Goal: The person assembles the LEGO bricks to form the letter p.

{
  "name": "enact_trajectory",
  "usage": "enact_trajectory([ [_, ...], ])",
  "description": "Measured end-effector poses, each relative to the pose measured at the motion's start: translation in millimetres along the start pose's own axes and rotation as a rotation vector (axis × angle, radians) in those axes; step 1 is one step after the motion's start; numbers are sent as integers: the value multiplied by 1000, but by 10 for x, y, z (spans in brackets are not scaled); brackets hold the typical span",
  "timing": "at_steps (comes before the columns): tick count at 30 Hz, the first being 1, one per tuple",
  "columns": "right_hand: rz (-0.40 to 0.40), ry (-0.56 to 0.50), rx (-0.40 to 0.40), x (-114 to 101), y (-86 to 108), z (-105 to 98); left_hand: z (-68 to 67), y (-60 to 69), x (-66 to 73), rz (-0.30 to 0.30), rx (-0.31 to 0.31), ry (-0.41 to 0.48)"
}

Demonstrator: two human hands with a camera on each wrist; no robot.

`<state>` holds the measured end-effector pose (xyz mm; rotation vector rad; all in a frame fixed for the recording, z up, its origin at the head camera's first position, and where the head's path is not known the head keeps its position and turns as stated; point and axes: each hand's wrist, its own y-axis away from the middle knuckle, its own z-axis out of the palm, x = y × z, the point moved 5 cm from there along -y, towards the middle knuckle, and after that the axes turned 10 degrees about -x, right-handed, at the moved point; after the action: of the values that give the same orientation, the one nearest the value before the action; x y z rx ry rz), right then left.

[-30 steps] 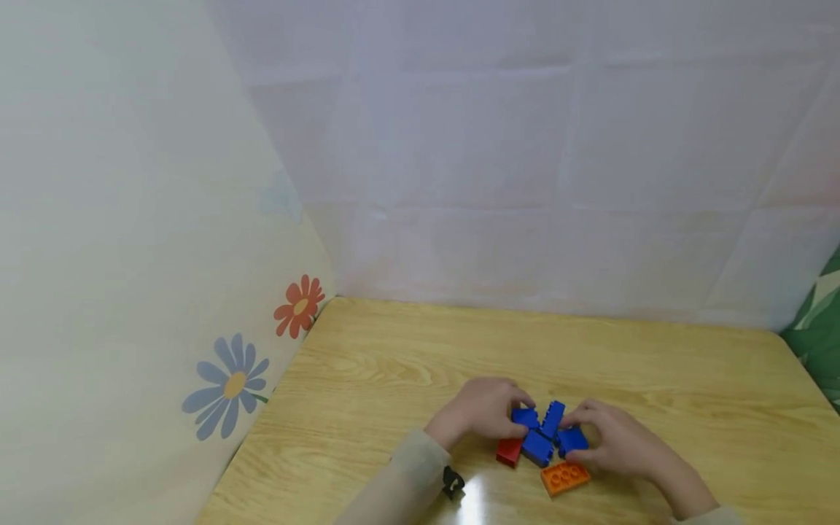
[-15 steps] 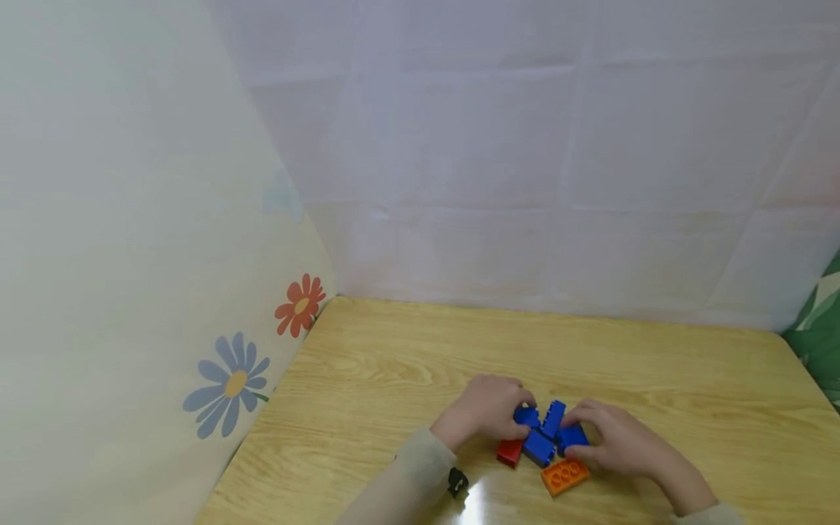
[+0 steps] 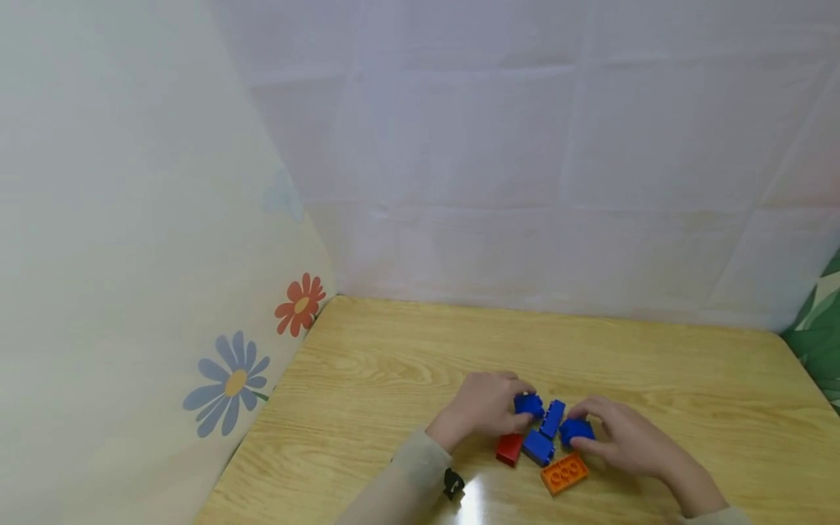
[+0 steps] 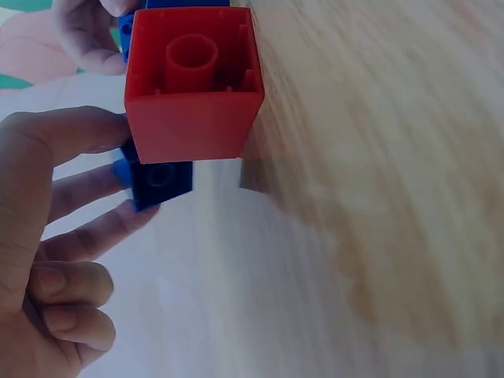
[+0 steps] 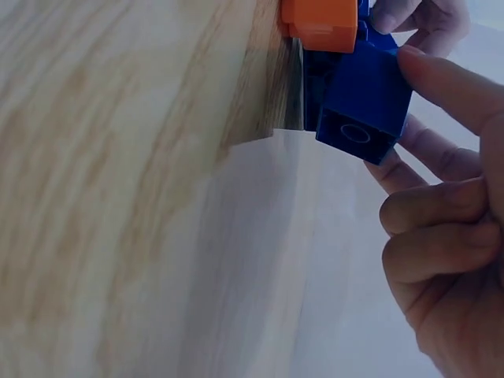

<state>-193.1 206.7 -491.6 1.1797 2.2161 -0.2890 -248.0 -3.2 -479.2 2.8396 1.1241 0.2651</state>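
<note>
The left hand (image 3: 487, 403) pinches a blue brick (image 3: 529, 406) between thumb and fingers; in the left wrist view that brick (image 4: 161, 183) shows partly behind a red brick (image 4: 193, 126). On the other side, the right hand (image 3: 626, 437) pinches another blue brick (image 3: 577, 432), whose hollow underside faces the right wrist camera (image 5: 366, 98). Between the hands a narrow blue brick (image 3: 553, 418) and a wider blue brick (image 3: 538, 447) lie close together. The red brick (image 3: 509, 449) lies beside the wider one, and an orange brick (image 3: 564, 474) lies on its side with its hollows showing.
A small black object (image 3: 453, 483) lies on the wooden table (image 3: 394, 364) beside the left sleeve. Pale cloth (image 3: 459, 146) hangs behind the table, and a flower-patterned panel (image 3: 131, 255) stands at the left.
The right hand's blue brick has shifted slightly right and tilted, away from the middle bricks. The left hand's blue brick has moved slightly up and turned.
</note>
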Motion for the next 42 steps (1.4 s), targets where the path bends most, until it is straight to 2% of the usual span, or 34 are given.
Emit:
enact_trajectory([
  [8, 22, -46, 2, 0, 21, -36, -45, -21, -56, 21, 135, 141],
  [11, 27, -66, 11, 16, 18, -41, -45, -38, -85, 19, 164, 199],
  [23, -41, -58, 126, 42, 43, -105, 21, -128, -188, -6, 205, 409],
  [28, -50, -75, 155, 56, 40, -122, 72, -179, -257, -49, 194, 557],
  [32, -26, -89, 169, 72, 42, -138, 122, -238, -322, -73, 180, 653],
  [36, -12, -114, 182, 85, 46, -150, 156, -303, -374, -68, 170, 689],
  [42, -38, -117, 231, 97, 48, -162, 168, -379, -435, -80, 157, 694],
])
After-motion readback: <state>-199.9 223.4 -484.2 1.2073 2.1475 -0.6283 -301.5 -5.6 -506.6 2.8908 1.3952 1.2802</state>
